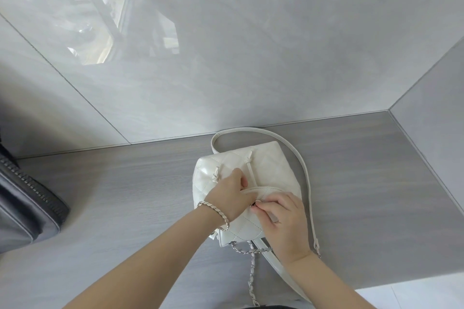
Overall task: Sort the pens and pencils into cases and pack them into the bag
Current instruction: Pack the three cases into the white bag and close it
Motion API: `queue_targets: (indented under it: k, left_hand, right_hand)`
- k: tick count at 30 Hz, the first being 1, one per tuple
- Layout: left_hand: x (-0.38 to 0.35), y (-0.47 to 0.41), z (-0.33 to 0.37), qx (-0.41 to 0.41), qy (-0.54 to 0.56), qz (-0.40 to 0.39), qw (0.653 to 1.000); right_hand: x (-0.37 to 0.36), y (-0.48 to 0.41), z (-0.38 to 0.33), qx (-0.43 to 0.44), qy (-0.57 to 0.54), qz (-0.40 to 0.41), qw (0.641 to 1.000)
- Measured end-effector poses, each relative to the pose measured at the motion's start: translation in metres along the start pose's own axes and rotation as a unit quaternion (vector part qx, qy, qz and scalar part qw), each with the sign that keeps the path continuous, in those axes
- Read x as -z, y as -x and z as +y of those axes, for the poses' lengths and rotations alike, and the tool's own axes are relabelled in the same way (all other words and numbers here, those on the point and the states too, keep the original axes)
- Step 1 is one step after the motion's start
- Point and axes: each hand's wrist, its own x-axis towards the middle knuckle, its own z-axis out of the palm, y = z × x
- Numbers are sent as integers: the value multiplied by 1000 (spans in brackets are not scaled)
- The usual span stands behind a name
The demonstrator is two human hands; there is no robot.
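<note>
On the grey wood-grain counter [125, 195], the glossy quilted white bag [251, 165] is lying flat, with the left hand [231, 198] curling its fingers around the rounded flap [263, 192] and the right hand [283, 218] pinching the flap's edge.

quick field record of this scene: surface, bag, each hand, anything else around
surface: grey wood-grain counter
bag: white quilted bag, lying on the counter, strap looped beside it
left: left hand, bracelet on wrist, fingers curled on the bag
right: right hand pinches the bag next to the left
other: dark grey zipped bag at left edge
pens, cases: none in view
</note>
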Motion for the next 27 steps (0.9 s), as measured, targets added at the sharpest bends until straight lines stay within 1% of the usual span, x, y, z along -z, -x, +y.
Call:
queue_targets:
  k: [2, 4, 5, 7, 9, 11, 13, 15, 16, 17, 18, 20, 21, 22, 23, 24, 25, 26, 27]
  left_hand:
    - [3, -2, 3, 9, -14, -13, 1000]
    - [6, -5, 6, 18, -40, -23, 999]
    - [6, -6, 8, 22, -50, -23, 998]
    - [5, -5, 10, 34, -62, -15, 997]
    - [3, -3, 10, 35, -67, -5, 997]
    - [1, -1, 8, 29, -59, 4, 998]
    - [1, 1, 8, 25, -46, 8, 999]
    - [-1, 5, 7, 25, -12, 13, 1000]
    - [-2, 9, 8, 22, 33, 28, 999]
    - [-3, 15, 6, 14, 78, 52, 995]
    - [-4, 22, 3, -11, 100, 98, 990]
    - [-5, 35, -8, -78, 62, 227, 969]
    - [-7, 40, -15, -82, 35, 276, 957]
    - [-8, 45, -21, -55, 10, 301, 952]
    - [-10, 47, -27, -17, 0, 305, 952]
    - [-10, 48, -32, 30, 12, 293, 956]
    - [-10, 48, -35, 82, 54, 260, 960]
    - [-8, 47, -38, 129, 124, 211, 961]
    - [-5, 45, -40, 163, 205, 156, 952]
  right_hand:
    - [-1, 1, -7, -46, -15, -4, 999]
    - [1, 4, -13, -127, -32, -25, 991]
    - [3, 6, -15, -180, -42, -40, 982]
    - [4, 6, -18, -288, -74, -63, 953]
    - [2, 4, -21, -358, -103, -62, 926]
    - [1, 4, -25, -365, -103, -59, 923]
    - [4, 2, -27, -358, -102, -83, 925]
    - [15, -6, -19, -356, -136, -169, 909]
    - [23, -11, -13, -353, -161, -211, 897]
    - [30, -17, -5, -347, -178, -222, 894]
    - [38, -21, 4, -345, -177, -199, 900]
    - [47, -25, 21, -347, -145, -121, 919]
    - [48, -24, 28, -356, -138, -120, 916]
    - [46, -24, 34, -372, -145, -152, 904]
    - [43, -25, 39, -384, -154, -198, 889]
    - [39, -26, 42, -388, -155, -240, 876]
    - [35, -27, 43, -389, -157, -267, 868]
    - [32, -29, 44, -394, -168, -276, 860]
    - [29, -30, 45, -403, -189, -277, 851]
